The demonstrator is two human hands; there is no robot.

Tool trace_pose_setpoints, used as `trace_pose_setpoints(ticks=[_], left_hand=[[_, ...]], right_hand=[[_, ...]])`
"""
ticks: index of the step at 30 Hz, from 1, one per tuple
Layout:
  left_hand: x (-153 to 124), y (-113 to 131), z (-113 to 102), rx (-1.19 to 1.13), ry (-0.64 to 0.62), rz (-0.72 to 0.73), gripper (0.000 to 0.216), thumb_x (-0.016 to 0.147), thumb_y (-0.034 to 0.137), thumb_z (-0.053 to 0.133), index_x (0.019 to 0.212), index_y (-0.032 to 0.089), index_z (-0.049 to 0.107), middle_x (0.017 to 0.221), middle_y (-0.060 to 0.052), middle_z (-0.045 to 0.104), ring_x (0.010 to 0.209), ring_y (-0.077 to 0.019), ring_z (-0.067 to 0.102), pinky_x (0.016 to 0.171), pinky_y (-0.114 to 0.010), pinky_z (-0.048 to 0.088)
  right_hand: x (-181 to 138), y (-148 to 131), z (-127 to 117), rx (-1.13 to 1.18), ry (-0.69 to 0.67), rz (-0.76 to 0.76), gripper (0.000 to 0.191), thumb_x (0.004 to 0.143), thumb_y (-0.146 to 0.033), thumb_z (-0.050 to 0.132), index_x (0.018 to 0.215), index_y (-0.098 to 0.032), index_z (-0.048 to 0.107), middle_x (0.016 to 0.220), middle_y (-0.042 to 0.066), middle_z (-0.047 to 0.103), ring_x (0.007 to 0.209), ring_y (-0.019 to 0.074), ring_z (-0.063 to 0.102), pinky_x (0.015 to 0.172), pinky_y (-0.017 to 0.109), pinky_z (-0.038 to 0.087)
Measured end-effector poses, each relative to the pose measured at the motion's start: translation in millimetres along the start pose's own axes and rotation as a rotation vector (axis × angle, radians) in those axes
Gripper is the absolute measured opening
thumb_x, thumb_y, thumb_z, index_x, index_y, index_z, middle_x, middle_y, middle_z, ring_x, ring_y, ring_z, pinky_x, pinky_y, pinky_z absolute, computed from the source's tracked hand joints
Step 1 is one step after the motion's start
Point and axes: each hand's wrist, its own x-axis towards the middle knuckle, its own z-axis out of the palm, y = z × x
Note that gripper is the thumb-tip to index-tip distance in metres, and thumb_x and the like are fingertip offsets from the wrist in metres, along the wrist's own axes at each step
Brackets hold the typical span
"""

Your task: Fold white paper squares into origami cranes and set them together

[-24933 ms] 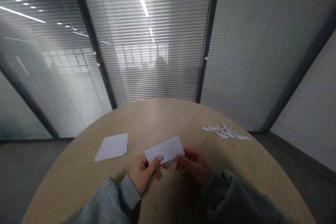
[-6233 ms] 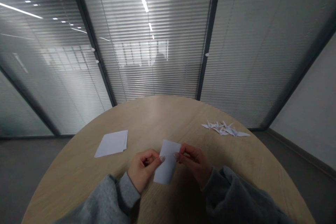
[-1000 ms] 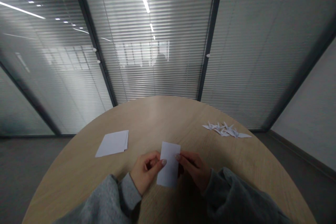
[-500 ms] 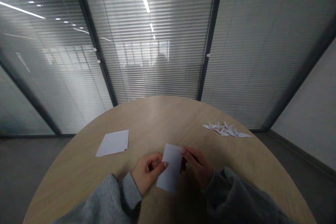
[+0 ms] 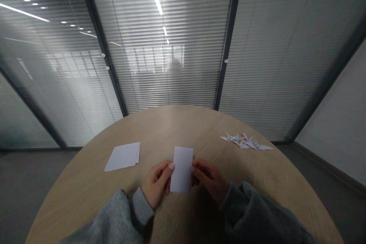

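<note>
A white rectangular piece of paper (image 5: 182, 170), apparently folded in half, is held upright lengthwise between my two hands above the table. My left hand (image 5: 157, 181) pinches its left edge, thumb on the front face. On the opposite edge, my right hand (image 5: 211, 179) pinches the paper between thumb and fingers. The fingertips behind the sheet are hidden.
The round wooden table (image 5: 177, 126) carries a small stack of white square paper (image 5: 122, 156) on the left. Several folded white paper cranes (image 5: 246, 141) lie in a pile at the right. Glass panels with blinds (image 5: 171, 87) stand beyond the table.
The paper has moved away from me and turned from a slant to nearly straight. My left hand has shifted its pinch to the left edge; my right hand now grips lower, mid-edge.
</note>
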Motion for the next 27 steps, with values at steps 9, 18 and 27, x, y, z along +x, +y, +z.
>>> trace_pose_setpoints(ticks=[9,18,27], left_hand=[[1.0,-2.6,-1.0,-0.047,-0.004,0.014,0.052,0.076,0.066,0.049,0.070,0.015,0.056,0.038,0.008,0.040,0.035,-0.0074,0.035,0.041,-0.020,0.026],[1.7,-2.9,-1.9,-0.055,0.000,0.023,0.050,0.074,0.063,0.055,0.074,0.013,0.058,0.041,0.008,0.040,0.035,-0.0064,0.035,0.039,-0.019,0.027],[-0.2,1.8,-1.2,-0.003,-0.089,0.024,0.042,0.073,0.053,0.058,0.083,0.012,0.062,0.057,0.003,0.052,0.039,-0.0062,0.034,0.037,-0.018,0.030]], right_hand=[[1.2,2.1,-0.2,0.054,0.019,0.020,0.045,0.076,-0.062,0.051,0.071,-0.017,0.053,0.054,-0.001,0.053,0.051,0.0124,0.050,0.052,0.026,0.038],[1.0,-1.3,-0.3,0.045,0.018,0.015,0.044,0.077,-0.061,0.050,0.070,-0.017,0.053,0.054,-0.001,0.053,0.051,0.0125,0.050,0.052,0.026,0.039],[1.2,1.3,0.6,0.024,0.006,0.020,0.043,0.077,-0.061,0.050,0.068,-0.018,0.051,0.054,-0.003,0.049,0.051,0.0115,0.047,0.051,0.026,0.038]])
